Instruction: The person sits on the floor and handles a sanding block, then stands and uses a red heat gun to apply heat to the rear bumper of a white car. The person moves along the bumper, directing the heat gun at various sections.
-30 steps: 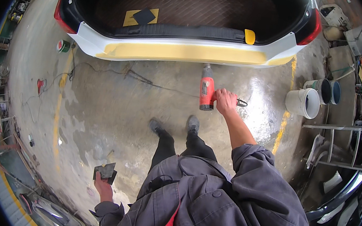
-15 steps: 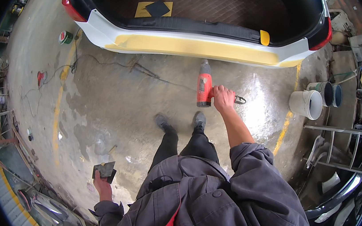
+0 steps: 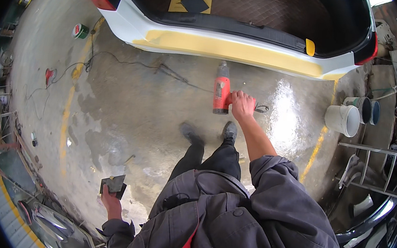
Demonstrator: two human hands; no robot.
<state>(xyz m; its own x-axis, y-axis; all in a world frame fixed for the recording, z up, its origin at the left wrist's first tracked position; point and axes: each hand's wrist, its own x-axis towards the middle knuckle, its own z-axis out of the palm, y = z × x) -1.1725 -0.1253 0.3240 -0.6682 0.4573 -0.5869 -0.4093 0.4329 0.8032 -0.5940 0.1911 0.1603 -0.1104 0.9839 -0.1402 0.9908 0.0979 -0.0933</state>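
Note:
My right hand is closed round the handle of a red heat gun. Its metal nozzle points at the lower edge of a car's white rear bumper, with a small gap seeming to lie between them. A broad band of yellow filler runs along that bumper. Low on the left, my left hand grips dark flat putty spreaders, one overlapping the other. Its fingers are partly hidden behind them.
Inside the open trunk lie a dark square sheet on a yellow one and a yellow spreader. A cord trails over the floor past a red tool and a green can. Buckets and a metal rack stand right.
The heat gun has shifted left along the bumper. My view has turned, so the car sits further right in it. Both hands keep their holds.

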